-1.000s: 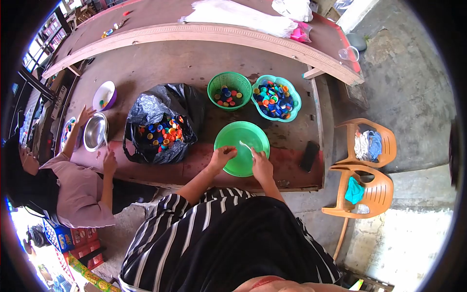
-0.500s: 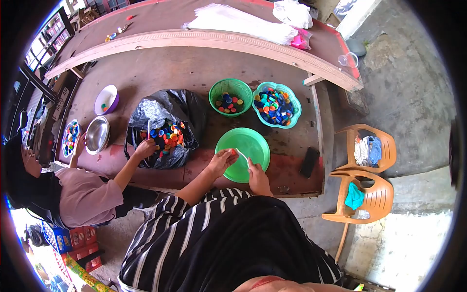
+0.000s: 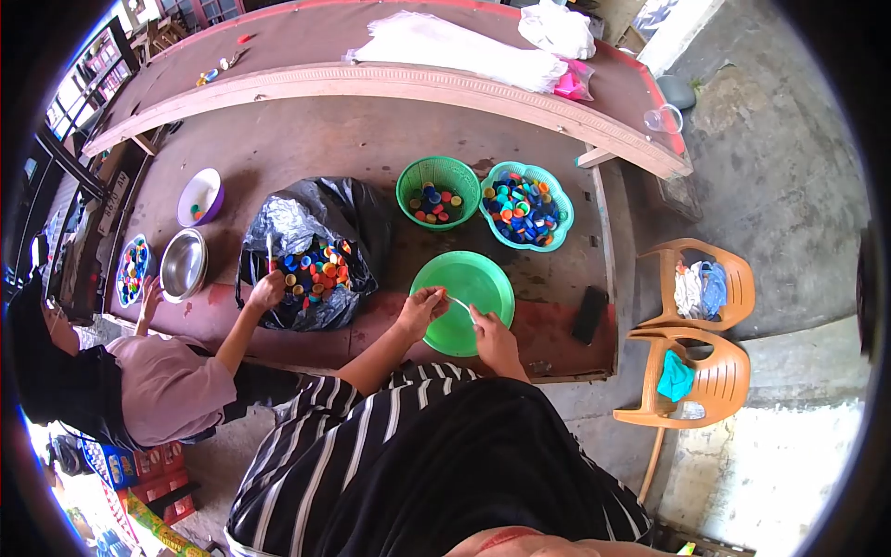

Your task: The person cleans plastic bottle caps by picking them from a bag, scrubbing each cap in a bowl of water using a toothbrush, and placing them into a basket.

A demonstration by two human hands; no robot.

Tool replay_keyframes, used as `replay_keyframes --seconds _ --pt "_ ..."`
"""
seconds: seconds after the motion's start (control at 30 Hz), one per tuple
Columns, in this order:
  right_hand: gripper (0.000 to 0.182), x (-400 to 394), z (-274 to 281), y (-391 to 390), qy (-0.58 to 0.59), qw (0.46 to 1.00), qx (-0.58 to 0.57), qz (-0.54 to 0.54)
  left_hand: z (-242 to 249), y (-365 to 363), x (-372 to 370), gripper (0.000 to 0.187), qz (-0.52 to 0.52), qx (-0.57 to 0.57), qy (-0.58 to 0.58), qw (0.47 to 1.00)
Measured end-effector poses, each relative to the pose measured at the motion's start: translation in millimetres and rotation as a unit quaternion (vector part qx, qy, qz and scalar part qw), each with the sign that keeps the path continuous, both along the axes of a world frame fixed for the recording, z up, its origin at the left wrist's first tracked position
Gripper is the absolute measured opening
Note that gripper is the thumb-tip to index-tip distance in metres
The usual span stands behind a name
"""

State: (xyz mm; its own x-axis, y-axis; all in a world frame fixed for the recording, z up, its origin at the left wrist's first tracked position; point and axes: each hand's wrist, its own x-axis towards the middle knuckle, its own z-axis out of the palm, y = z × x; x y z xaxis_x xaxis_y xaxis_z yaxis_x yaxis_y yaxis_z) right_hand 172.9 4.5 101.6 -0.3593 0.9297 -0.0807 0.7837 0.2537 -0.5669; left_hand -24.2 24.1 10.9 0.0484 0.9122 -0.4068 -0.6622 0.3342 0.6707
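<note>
Over a round green basin, my left hand pinches a small orange-red bottle cap, mostly hidden by the fingers. In my right hand is a thin white handle like a toothbrush, its tip against or close to the cap. Behind the basin stand a green woven basket with some caps inside and a turquoise scalloped basket full of coloured caps.
At left, a co-worker's hand holds a white stick over caps in a black plastic bag. Nearby are a metal bowl and a purple bowl. A dark phone-like object lies right, beside orange chairs.
My hands stay over the basin, and the white tool has tilted slightly towards the cap. The co-worker's right hand has moved a little left, and the other hand has left the metal bowl.
</note>
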Motion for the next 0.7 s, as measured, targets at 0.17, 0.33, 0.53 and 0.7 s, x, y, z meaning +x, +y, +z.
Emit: replay_keyframes --seconds 0.17,0.33,0.53,0.7 --pt "0.045 6 4 7 -0.028 0.999 0.011 -0.010 5 -4 -3 0.026 0.010 0.055 0.156 0.986" --pt "0.043 14 -21 18 -0.151 0.988 0.040 0.019 -4 0 2 0.029 -0.035 0.064 0.393 0.917" --pt "0.046 -1 7 5 -0.079 0.996 0.023 0.025 -1 9 1 0.031 -0.096 0.023 0.465 0.880" --pt "0.046 8 -6 0 -0.118 0.992 -0.017 -0.029 -20 14 7 0.030 -0.046 0.072 0.413 0.907"
